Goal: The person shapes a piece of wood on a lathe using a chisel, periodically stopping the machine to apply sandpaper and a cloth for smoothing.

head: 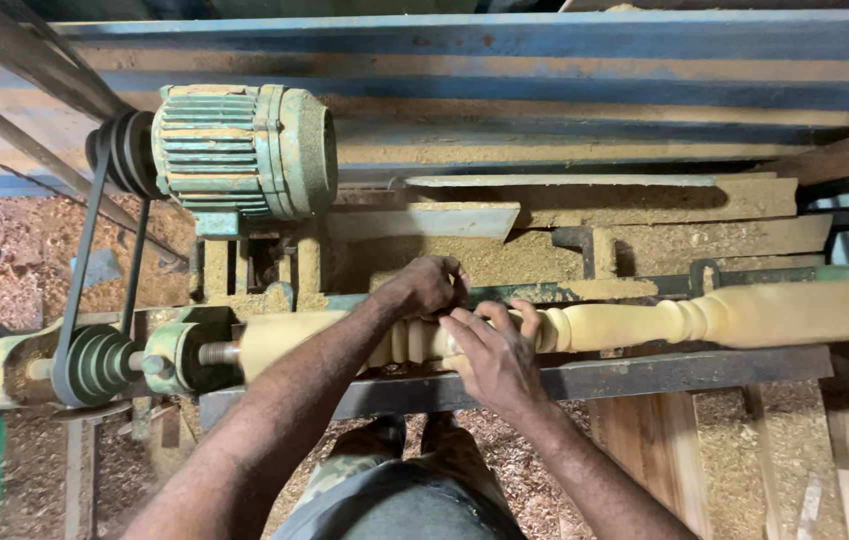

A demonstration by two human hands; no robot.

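Note:
A pale turned wooden spindle (705, 318) lies sideways in a lathe, blurred as if spinning, with rings and bulges cut along it. My left hand (427, 287) reaches over the spindle's middle, fingers curled down behind it. My right hand (493, 352) rests on the near side of the same spot, fingers spread over the wood. Both hands meet around the beaded section (410, 342). Something thin may be pinched between them, but I cannot tell what.
A green electric motor (245, 150) sits at the back left, with a belt (80, 270) down to a stepped pulley (95, 365). A dark metal tool rest bar (645, 375) runs along the front. Sawdust covers the lathe bed and floor. Planks (660, 455) stand at lower right.

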